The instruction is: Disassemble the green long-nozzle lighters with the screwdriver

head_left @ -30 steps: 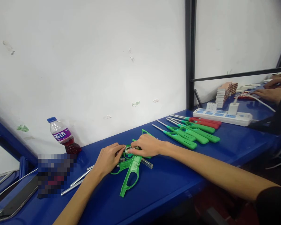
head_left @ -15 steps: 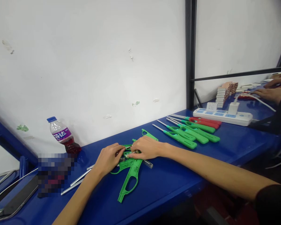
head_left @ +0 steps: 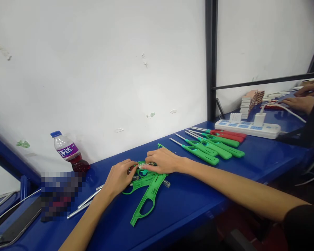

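Observation:
Over a pile of green lighter parts, my two hands meet fingertip to fingertip. My left hand (head_left: 121, 175) is closed in a pinch at the pile's left side; what its fingers hold is hidden. My right hand (head_left: 163, 160) is closed on a small clear and metallic lighter part (head_left: 143, 166), whose details are too small to make out. Below them lies an open green lighter shell half (head_left: 149, 197) with a trigger loop, inner side up. A clear tube (head_left: 166, 183) pokes out beside it. Another green piece (head_left: 161, 146) shows behind my right hand.
Finished-looking green lighters (head_left: 204, 153) and red ones (head_left: 230, 134) lie in a row at right, before a white power strip (head_left: 248, 129). Metal tubes (head_left: 87, 199) and a drink bottle (head_left: 69, 151) are at left. Another person's hands (head_left: 300, 101) are at far right.
My right hand has shifted slightly up and left, bringing the small clear part closer to my left fingertips. The shell half's upper end has turned slightly right. My left hand has hardly moved.

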The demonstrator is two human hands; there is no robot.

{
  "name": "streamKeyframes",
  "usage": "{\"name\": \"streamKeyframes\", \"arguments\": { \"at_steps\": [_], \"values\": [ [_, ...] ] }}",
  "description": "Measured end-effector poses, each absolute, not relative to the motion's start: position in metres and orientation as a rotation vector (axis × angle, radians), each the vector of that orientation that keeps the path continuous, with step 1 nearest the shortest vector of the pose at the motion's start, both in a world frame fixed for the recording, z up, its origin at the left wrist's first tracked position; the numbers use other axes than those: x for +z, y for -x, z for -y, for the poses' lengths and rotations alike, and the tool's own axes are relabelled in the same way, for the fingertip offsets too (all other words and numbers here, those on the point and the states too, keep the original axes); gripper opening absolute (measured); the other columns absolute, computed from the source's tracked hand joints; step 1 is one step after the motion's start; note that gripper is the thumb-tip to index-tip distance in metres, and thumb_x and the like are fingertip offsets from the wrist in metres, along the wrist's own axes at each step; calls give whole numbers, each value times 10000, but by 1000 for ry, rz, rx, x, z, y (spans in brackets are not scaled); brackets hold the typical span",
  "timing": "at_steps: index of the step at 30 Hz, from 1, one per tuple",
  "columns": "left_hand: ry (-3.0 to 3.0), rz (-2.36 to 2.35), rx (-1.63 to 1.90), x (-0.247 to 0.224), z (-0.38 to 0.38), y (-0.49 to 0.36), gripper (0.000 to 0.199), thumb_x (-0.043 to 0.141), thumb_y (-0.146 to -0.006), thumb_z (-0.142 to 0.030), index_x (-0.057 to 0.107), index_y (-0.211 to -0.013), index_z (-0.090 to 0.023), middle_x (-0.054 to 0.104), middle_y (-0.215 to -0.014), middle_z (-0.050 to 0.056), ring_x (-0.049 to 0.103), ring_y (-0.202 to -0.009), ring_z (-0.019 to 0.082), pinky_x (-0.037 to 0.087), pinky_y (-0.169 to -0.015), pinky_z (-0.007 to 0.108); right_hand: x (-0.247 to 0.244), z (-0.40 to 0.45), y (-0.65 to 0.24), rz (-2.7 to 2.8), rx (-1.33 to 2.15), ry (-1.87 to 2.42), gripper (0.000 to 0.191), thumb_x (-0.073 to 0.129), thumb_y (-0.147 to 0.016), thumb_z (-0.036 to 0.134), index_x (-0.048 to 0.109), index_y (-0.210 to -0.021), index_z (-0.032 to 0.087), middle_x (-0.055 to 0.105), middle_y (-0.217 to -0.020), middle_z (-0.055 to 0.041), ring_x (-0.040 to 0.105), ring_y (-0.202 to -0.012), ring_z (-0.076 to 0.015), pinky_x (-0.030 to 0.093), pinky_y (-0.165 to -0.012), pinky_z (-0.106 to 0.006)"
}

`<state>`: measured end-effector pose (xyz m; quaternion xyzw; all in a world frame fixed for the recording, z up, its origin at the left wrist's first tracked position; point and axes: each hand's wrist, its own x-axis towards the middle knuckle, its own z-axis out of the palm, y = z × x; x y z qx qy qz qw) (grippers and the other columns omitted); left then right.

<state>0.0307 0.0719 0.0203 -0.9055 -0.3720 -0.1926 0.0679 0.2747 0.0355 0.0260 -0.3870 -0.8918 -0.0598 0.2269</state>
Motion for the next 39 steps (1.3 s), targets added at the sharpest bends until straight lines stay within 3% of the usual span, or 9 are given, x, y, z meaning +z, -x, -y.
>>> {"name": "streamKeyframes", "arguments": {
  "at_steps": [7, 12, 18, 39],
  "values": [
    [2732, 1149, -563, 20, -72, -32, 300, 477, -1014, -405, 740, -1020, -260, 672, -810, 3, 632, -677, 162, 403, -595, 278, 23, -42, -280, 2240, -214, 1379, 515, 374, -1071, 526, 720, -937, 169, 687, -961, -79, 610, -743, -164, 274, -621, -303],
    [2738, 1152, -549, 19, -72, -32, 310, 475, -1006, -424, 742, -1015, -267, 682, -834, 14, 642, -698, 171, 411, -591, 274, 14, -50, -282, 2207, -174, 1547, 391, 493, -1035, 477, 728, -1066, 167, 704, -1059, -122, 683, -883, -225, 421, -728, -308],
    [2746, 1167, -527, 18, -73, -31, 300, 481, -1004, -419, 741, -1043, -274, 686, -856, 16, 648, -707, 175, 418, -599, 273, 13, -52, -283, 2243, -134, 1618, 335, 604, -1003, 436, 652, -1200, 169, 685, -1168, -75, 678, -1000, -205, 566, -896, -431],
    [2773, 1209, -466, 21, -69, -33, 345, 418, -1024, -391, 733, -1067, -256, 692, -916, 36, 645, -761, 184, 417, -645, 294, 11, -57, -286, 2249, -105, 1787, 366, 641, -989, 386, 617, -1288, 177, 649, -1279, -96, 670, -1078, -230, 580, -911, -449]
  ]
}}
